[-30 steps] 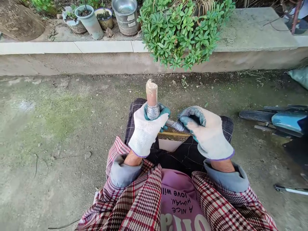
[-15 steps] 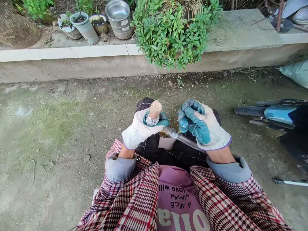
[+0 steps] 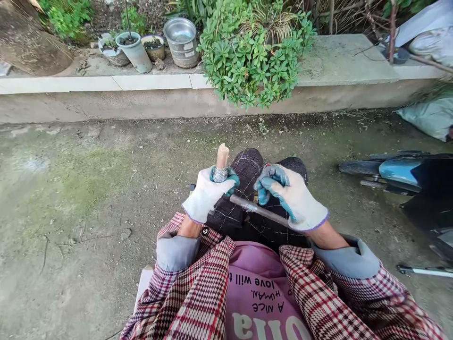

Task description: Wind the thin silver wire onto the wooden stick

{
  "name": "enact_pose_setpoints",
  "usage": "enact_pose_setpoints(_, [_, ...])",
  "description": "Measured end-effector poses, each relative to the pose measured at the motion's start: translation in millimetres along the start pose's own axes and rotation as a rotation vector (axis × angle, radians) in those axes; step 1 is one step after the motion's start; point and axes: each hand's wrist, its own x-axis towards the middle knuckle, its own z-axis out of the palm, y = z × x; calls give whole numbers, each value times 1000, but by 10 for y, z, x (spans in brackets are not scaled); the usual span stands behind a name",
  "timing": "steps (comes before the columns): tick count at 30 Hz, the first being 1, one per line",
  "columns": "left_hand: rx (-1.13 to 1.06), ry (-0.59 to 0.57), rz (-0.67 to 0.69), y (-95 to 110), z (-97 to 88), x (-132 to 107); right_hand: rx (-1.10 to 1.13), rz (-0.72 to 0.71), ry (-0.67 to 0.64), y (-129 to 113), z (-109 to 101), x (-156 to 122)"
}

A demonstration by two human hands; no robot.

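Observation:
Both hands wear white gloves with teal palms and sit above my knees. My left hand point(image 3: 207, 196) is closed round a short wooden stick point(image 3: 222, 156) wound with thin silver wire point(image 3: 220, 174); the stick points up and away. My right hand point(image 3: 288, 196) is closed round a grey metal rod point(image 3: 256, 209) that slants from under the palm towards the left hand. A small band of wire sits on the rod. The rod's tip lies close to the left glove; I cannot tell whether they touch.
Mossy concrete ground point(image 3: 88, 189) spreads to the left. A low concrete ledge point(image 3: 106, 85) at the back carries plant pots point(image 3: 134, 49), a metal bucket point(image 3: 182, 40) and a bushy green plant point(image 3: 255, 56). A blue-black scooter part point(image 3: 403, 172) lies at right, a sack point(image 3: 424, 118) behind it.
The view has tilted up and my hands have shifted slightly. The right hand turned over and closed round the rod, which now lies more level. The stick stays in my left hand.

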Motion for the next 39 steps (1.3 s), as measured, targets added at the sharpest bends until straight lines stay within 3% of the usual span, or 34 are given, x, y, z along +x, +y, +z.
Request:
enact_pose_setpoints(5, [-29, -36, -78, 158, 226, -52, -301, -179, 96, 109, -93, 25])
enact_pose_setpoints(11, [-267, -140, -157, 174, 431, -69, -361, -223, 171, 61, -93, 120])
enact_pose_setpoints(18, [-314, -169, -151, 68, 406, 20, -239, -163, 193, 63, -8, 186])
enact_pose_setpoints(29, [-127, -107, -198, 181, 345, 36, -185, -104, 169, 239, 17, 207])
enact_pose_setpoints(35, [-188, -127, -272, 157, 314, 14, -149, -144, 71, 163, -66, 217])
enact_pose_setpoints(39, [-267, -199, -283, 119, 283, 1, -276, -231, -38, 92, -162, 202])
